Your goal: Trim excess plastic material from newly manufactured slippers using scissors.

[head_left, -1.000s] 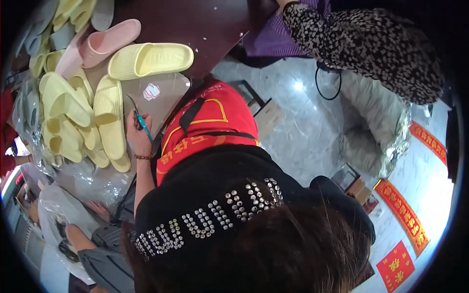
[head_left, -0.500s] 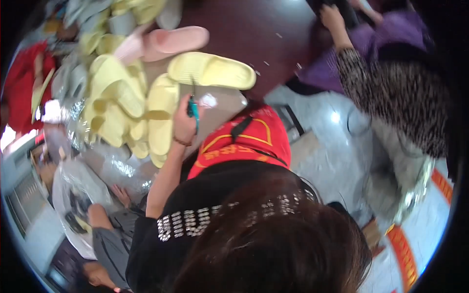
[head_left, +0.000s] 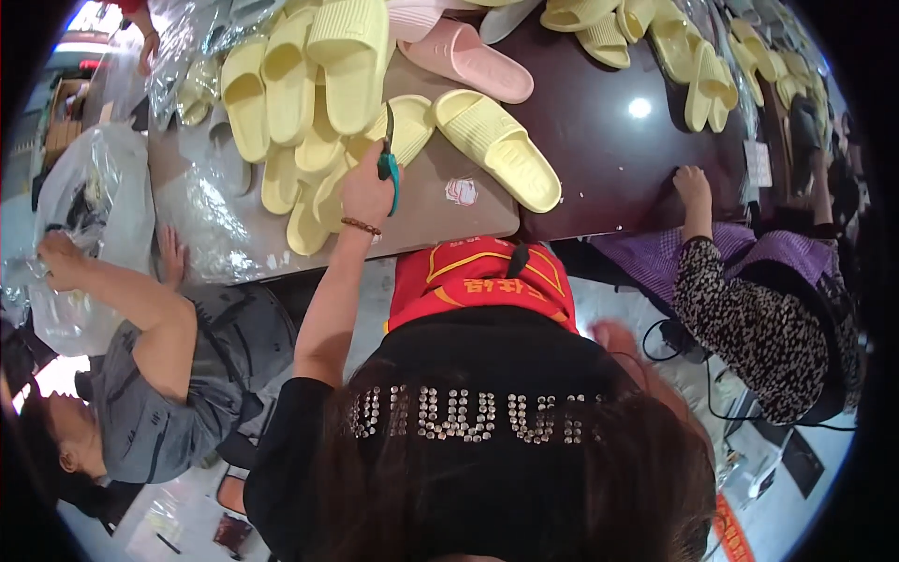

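My left hand (head_left: 368,194) is closed around a pair of scissors (head_left: 392,183) with teal and black handles, its dark blades pointing away from me. It hovers at the near side of a heap of yellow slide slippers (head_left: 349,66) on the table. Just right of the scissors lies a single yellow slipper (head_left: 501,150), its open toe toward me. Beyond it a pink slipper (head_left: 468,61) rests on the table. Low beside the red apron (head_left: 482,286), my right hand (head_left: 613,339) is smeared by motion, so its fingers do not show clearly.
A small white-and-red scrap (head_left: 460,192) lies on the brown tabletop (head_left: 426,225). More yellow slippers (head_left: 698,80) stand at the far right. On my left, a person in grey (head_left: 187,365) reaches to a clear plastic bag (head_left: 89,187); a person in patterned sleeves (head_left: 749,309) sits right.
The view has swung, showing more table on the right. My left hand still grips the scissors near the slippers. My right hand has come into view beside the apron.
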Tool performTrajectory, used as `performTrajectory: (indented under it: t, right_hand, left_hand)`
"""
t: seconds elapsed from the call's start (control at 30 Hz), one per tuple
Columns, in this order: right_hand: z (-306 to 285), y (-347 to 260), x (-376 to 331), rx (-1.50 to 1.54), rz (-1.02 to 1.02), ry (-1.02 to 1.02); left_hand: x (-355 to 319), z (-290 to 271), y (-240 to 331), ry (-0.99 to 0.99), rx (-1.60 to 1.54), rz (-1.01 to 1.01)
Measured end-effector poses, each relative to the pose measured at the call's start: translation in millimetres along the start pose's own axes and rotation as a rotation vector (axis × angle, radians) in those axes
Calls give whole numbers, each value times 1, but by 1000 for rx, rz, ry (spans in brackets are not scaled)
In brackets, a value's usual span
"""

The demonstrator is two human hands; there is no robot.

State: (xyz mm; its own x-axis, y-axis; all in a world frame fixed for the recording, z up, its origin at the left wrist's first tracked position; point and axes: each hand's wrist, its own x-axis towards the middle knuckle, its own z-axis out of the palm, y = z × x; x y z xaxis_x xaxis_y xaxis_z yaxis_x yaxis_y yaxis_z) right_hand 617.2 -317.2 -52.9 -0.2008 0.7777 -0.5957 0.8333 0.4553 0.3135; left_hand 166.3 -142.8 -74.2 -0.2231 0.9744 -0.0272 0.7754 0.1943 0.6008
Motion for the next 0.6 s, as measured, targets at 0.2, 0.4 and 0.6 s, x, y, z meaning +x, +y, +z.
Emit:
performTrajectory:
  t: [0.2,0.4,0.6]
  right_hand:
    - [-144,-42,196,961,-222,329]
    - [-167,-117,290,1006,-167,112]
    - [-144,-115,271,1124,-91,265]
  left_hand:
    - [-10,33,1,-60,-45,-87]
    - [-22,101,14,-235,-1273,-214]
    - [-38,79,17,-182,-758,-51]
